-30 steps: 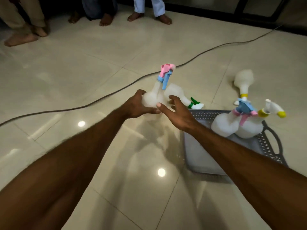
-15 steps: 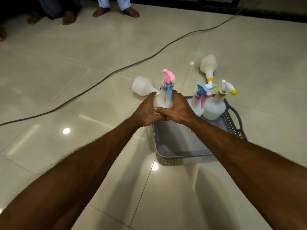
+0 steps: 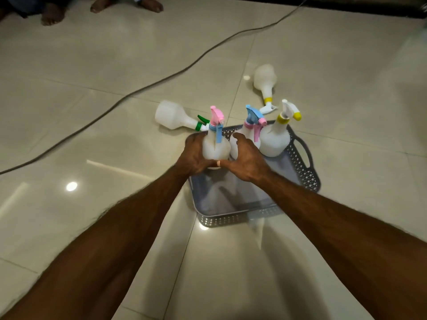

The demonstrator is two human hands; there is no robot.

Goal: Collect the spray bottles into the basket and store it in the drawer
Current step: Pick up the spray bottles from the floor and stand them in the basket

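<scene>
- I have my left hand (image 3: 195, 155) and right hand (image 3: 246, 158) cupped around the white plastic spray bottle with the pink-and-blue trigger (image 3: 216, 144), upright over the far left corner of the grey perforated plastic basket (image 3: 305, 174).
- If I let go early it could tip against the blue-and-pink-topped bottle (image 3: 250, 128) and the yellow-nozzled bottle (image 3: 276, 137) standing beside it.
- The green-collared bottle (image 3: 175, 117) and the yellow-collared bottle (image 3: 265, 83) lie outside on the glossy beige tiled floor (image 3: 92, 135), which looks slippery.
- A dark cable (image 3: 161, 82) crosses beyond; bare feet (image 3: 52, 16) wait near the far edge. No drawer in view.
</scene>
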